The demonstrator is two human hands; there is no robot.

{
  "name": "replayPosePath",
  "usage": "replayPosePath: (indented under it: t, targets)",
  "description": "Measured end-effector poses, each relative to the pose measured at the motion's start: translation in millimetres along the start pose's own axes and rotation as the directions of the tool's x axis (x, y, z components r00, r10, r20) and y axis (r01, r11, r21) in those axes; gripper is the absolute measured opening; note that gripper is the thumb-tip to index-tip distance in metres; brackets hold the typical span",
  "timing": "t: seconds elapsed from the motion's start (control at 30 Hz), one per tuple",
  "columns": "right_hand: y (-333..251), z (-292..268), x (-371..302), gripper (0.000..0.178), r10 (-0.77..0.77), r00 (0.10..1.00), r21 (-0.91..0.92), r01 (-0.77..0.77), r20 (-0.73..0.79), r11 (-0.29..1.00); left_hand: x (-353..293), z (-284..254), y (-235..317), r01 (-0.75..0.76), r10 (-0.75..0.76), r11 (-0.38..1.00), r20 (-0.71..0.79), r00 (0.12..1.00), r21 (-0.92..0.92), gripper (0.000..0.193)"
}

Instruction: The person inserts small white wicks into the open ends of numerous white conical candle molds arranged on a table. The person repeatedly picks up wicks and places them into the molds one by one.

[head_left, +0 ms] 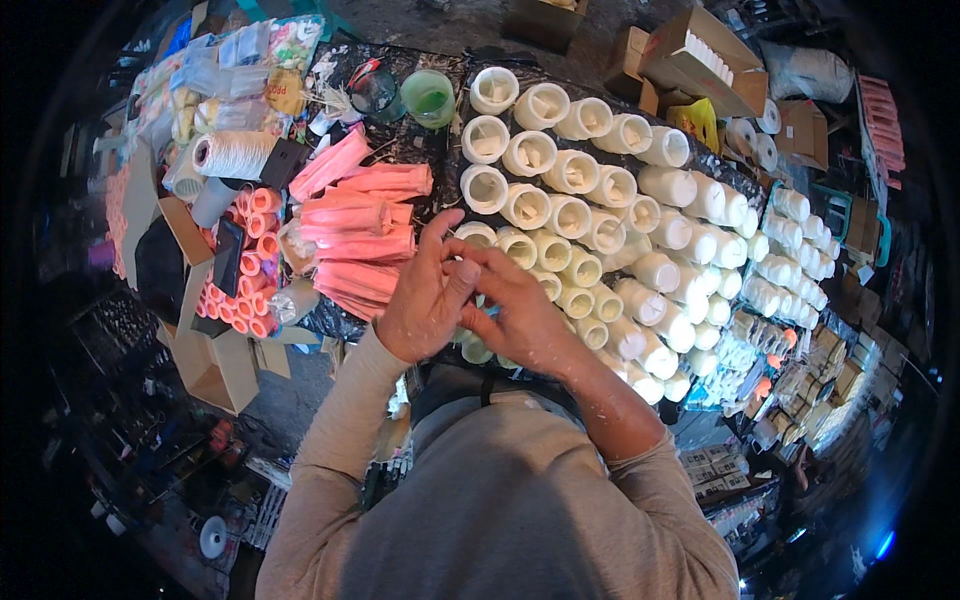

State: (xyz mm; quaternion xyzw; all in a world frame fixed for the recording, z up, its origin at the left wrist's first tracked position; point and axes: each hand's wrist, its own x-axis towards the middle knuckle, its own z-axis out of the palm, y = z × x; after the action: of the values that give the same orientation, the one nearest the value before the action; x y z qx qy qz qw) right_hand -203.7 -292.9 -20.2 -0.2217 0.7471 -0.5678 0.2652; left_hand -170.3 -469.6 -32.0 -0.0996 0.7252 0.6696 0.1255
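My left hand (422, 298) and my right hand (522, 312) meet over the front of the table, fingertips touching. The left index finger points away from me while its thumb presses against the right fingers. Both hands are closed in a pinch; anything between the fingertips is hidden or too small to name. White specks dot the skin. Just beyond and to the right stand rows of white hollow cylinders (529, 153), several with pale pieces inside. Other white cylinders (657, 272) lie on their sides. Left of my hands lies a pile of long pink ridged pieces (350, 235).
A spool of white twine (237, 157) lies at the left, near pink tubes (262, 245) and an open cardboard box (212, 368). A green cup (428, 99) stands at the back beside a clear container (374, 95). Cardboard boxes (700, 62) stand back right.
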Motion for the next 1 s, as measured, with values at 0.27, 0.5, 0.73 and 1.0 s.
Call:
replayPosePath:
  t: [0.27,0.5,0.73,1.0]
  targets:
    - [-8.5,-1.5,3.1,0.038,0.020,0.999,-0.017,-0.020,-0.027,1.000,3.9,-6.9,-1.1,0.202,-0.201,0.979,0.121,0.972,0.010,0.065]
    - [3.1,-10.0,16.9,0.035,0.244,0.970,0.444,-0.223,0.010,0.868,7.9,-9.4,9.8,0.424,-0.379,0.884,0.228,0.897,-0.196,0.073]
    - [10.7,-14.3,14.1,0.029,0.318,0.948,0.250,-0.307,-0.003,0.918,5.0,-8.4,-1.7,0.254,-0.239,0.965,0.187,0.953,-0.062,0.064]
    - [44.5,-30.7,21.6,0.025,0.427,0.786,0.308,-0.312,-0.448,0.898,77.9,0.4,-23.8,-0.219,0.292,0.801,-0.044,0.956,0.557,0.036]
